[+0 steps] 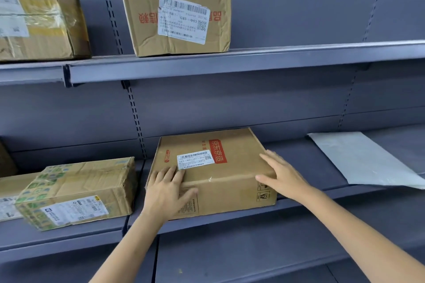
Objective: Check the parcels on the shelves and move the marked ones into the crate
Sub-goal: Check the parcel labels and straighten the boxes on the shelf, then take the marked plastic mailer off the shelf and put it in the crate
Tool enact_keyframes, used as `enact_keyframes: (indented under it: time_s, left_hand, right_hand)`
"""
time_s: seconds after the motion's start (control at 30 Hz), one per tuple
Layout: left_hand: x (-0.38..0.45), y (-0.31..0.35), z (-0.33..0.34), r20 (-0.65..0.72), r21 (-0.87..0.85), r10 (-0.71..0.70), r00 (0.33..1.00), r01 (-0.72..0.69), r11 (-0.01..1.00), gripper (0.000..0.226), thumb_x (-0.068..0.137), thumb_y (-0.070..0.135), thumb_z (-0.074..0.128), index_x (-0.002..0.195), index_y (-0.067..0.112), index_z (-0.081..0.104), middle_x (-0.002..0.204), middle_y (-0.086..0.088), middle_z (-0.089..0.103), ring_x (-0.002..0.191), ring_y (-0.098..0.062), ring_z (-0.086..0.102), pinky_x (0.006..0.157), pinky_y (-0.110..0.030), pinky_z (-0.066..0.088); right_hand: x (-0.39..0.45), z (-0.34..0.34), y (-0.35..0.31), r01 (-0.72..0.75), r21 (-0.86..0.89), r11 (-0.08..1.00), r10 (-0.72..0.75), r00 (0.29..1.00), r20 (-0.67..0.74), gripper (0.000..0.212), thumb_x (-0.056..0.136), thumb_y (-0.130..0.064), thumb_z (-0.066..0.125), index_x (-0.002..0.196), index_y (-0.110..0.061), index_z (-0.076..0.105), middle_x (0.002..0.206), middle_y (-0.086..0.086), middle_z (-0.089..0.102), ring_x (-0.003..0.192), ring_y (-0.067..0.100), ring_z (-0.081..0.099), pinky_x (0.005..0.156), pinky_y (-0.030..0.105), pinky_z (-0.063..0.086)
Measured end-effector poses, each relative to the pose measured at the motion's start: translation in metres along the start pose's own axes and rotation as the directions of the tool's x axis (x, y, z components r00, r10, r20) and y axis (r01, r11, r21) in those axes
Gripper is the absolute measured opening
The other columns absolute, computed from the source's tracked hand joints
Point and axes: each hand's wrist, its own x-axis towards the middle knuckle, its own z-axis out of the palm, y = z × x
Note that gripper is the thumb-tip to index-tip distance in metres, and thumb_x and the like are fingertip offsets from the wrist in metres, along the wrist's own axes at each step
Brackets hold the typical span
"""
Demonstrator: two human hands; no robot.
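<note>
A flat brown cardboard parcel (230,167) with a red printed patch and a white barcode label lies on the middle shelf (299,200). My left hand (169,190) rests flat over its front left corner, fingers straight and reaching the label. My right hand (282,177) lies against the parcel's right front corner, fingers straight along its side and thumb at the front edge. No crate is in view.
A taped parcel with green print (76,190) lies left of the flat one. A white padded mailer (363,161) lies to the right. On the upper shelf (230,64) stand a creased labelled box (177,7) and a taped box (39,11).
</note>
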Motion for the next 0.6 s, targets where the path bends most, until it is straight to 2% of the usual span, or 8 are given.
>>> enact_keyframes:
  time_s: [0.07,0.13,0.2,0.3,0.4,0.47,0.6]
  left_hand:
    - [-0.005,0.006,0.003,0.041,0.039,-0.01,0.999,0.009,0.999,0.077,0.084,0.068,0.022,0.104,0.009,0.067,0.107,-0.017,0.069,0.1,-0.036,0.064,0.086,-0.054,0.048]
    - [-0.008,0.019,0.003,0.044,0.012,-0.002,0.999,0.002,1.0,0.064,0.077,0.058,0.036,0.104,0.007,0.064,0.11,-0.019,0.066,0.104,-0.039,0.062,0.086,-0.058,0.047]
    - [-0.009,0.039,0.002,-0.018,-0.034,0.07,0.997,-0.07,0.997,0.054,0.072,0.047,0.04,0.107,0.01,0.058,0.115,-0.02,0.063,0.107,-0.042,0.059,0.087,-0.059,0.046]
    - [-0.01,0.08,0.004,-0.182,-0.104,0.237,0.954,-0.258,0.96,0.044,0.073,0.033,0.043,0.11,0.01,0.05,0.119,-0.019,0.061,0.113,-0.043,0.054,0.091,-0.059,0.046]
    - [-0.006,0.125,0.01,-0.312,-0.176,0.345,0.885,-0.411,0.895,0.039,0.076,0.023,0.047,0.113,0.012,0.048,0.12,-0.012,0.059,0.118,-0.033,0.047,0.099,-0.046,0.043]
    - [0.0,0.159,0.015,-0.354,-0.235,0.391,0.849,-0.486,0.842,0.035,0.078,0.019,0.048,0.112,0.012,0.051,0.116,-0.008,0.059,0.113,-0.027,0.046,0.097,-0.035,0.039]
    - [0.021,0.231,0.034,-0.38,-0.288,0.467,0.798,-0.582,0.76,0.031,0.08,0.017,0.049,0.11,0.01,0.057,0.111,-0.004,0.063,0.11,-0.02,0.049,0.095,-0.028,0.041]
  right_hand:
    - [-0.014,0.007,0.013,-0.05,0.004,0.999,0.05,0.998,0.038,0.076,0.09,-0.045,0.051,0.148,-0.028,0.005,0.157,-0.007,-0.006,0.144,0.01,-0.005,0.115,0.038,0.013]
    - [-0.024,0.011,0.024,-0.098,0.087,0.991,0.1,0.995,-0.022,0.077,0.091,-0.043,0.05,0.148,-0.029,0.001,0.157,-0.006,-0.009,0.144,0.012,-0.005,0.115,0.039,0.013]
    - [-0.031,0.013,0.038,-0.141,0.14,0.98,0.152,0.985,-0.077,0.075,0.091,-0.041,0.05,0.148,-0.027,0.004,0.158,-0.003,-0.005,0.145,0.016,-0.003,0.116,0.039,0.012]
    - [-0.038,0.003,0.072,-0.227,0.088,0.97,0.234,0.969,-0.085,0.069,0.091,-0.04,0.051,0.148,-0.025,0.013,0.158,0.003,-0.001,0.145,0.024,-0.004,0.116,0.043,0.012]
    - [-0.04,-0.016,0.115,-0.286,-0.025,0.958,0.281,0.953,-0.114,0.063,0.091,-0.036,0.052,0.145,-0.021,0.023,0.157,0.006,0.003,0.144,0.027,-0.004,0.116,0.043,0.012]
    - [-0.04,-0.03,0.144,-0.342,-0.085,0.936,0.328,0.934,-0.144,0.061,0.092,-0.037,0.051,0.144,-0.02,0.025,0.157,0.008,0.005,0.144,0.029,-0.003,0.116,0.045,0.012]
    - [-0.046,-0.051,0.198,-0.385,-0.267,0.884,0.369,0.923,-0.109,0.075,0.088,-0.044,0.052,0.147,-0.024,0.01,0.157,0.009,-0.006,0.144,0.03,-0.01,0.115,0.048,0.005]
